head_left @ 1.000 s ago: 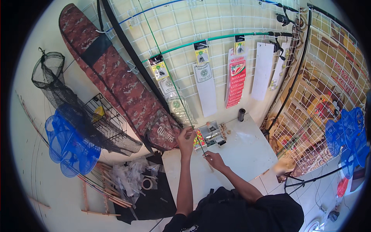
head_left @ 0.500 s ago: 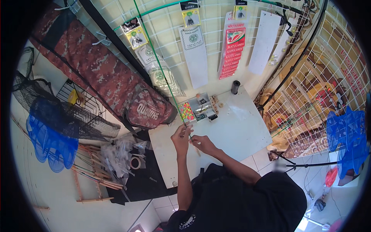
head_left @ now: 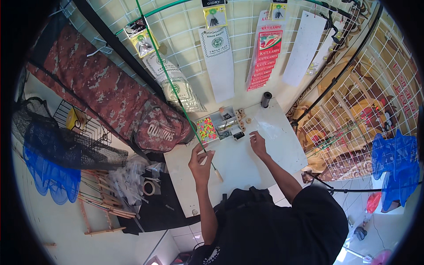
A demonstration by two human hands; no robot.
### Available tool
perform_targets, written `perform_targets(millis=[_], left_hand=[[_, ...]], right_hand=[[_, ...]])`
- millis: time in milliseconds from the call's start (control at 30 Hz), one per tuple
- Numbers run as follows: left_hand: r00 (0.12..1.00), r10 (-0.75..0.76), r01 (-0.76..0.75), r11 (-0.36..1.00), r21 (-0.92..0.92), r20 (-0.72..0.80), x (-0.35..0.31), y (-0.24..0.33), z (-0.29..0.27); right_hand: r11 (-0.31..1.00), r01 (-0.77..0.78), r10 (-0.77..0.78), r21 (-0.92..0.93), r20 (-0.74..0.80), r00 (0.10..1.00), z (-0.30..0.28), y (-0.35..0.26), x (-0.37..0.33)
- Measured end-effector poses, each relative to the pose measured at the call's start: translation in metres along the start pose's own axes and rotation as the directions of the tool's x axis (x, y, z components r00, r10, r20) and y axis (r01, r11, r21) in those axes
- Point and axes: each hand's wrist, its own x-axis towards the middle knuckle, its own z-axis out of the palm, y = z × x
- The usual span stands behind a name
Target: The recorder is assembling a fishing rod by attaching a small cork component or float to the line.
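Your left hand (head_left: 201,167) has a narrow pinch, thumb and fingers closed on the thin, straight green rod (head_left: 176,96) just above its pale wooden handle (head_left: 218,175). Rod leans up and left across your view, top end out of frame; handle end sits just over or on the tabletop, can't tell if it touches.

Your right hand (head_left: 257,145) is off the rod, fingers loosely curled over the table; can't tell if anything small is between them.

Handling, my judgement: light, springy along its length, stiffer toward the base. Smooth shaft could roll or slip in a fingertip pinch. Thin upper part looks the fragile bit. Best hold is the handle or the thicker shaft right above it.

Surface: flat white tabletop (head_left: 282,141). Grey compartmented tray (head_left: 215,118) near its far edge, neon yellow and pink beads (head_left: 206,128) in the left part. Black upright cylinder (head_left: 266,100) stands farther right.

Room: red-brown camouflage fabric bag (head_left: 106,88) leans at left, blue mesh net (head_left: 399,163) hangs at far right, bright wall behind the table.
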Motion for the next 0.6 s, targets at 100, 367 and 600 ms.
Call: perform_targets(millis=[100,367,600], left_hand=[[0.994,0.075,-0.077,0.997,-0.026,-0.085,-0.003,0.015,0.002],[0.987,-0.051,0.037,0.995,-0.093,-0.155,-0.016,-0.011,-0.026],[0.959,-0.181,0.138,0.970,-0.200,-0.217,-0.032,-0.014,-0.050]], right_hand=[[0.987,-0.019,0.035,-0.159,0.099,0.994,0.002,0.035,0.028],[0.947,-0.002,0.147,-0.320,0.430,0.891,0.030,0.021,0.085],[0.933,0.083,0.082,-0.350,0.433,0.898,0.042,0.050,0.096]])
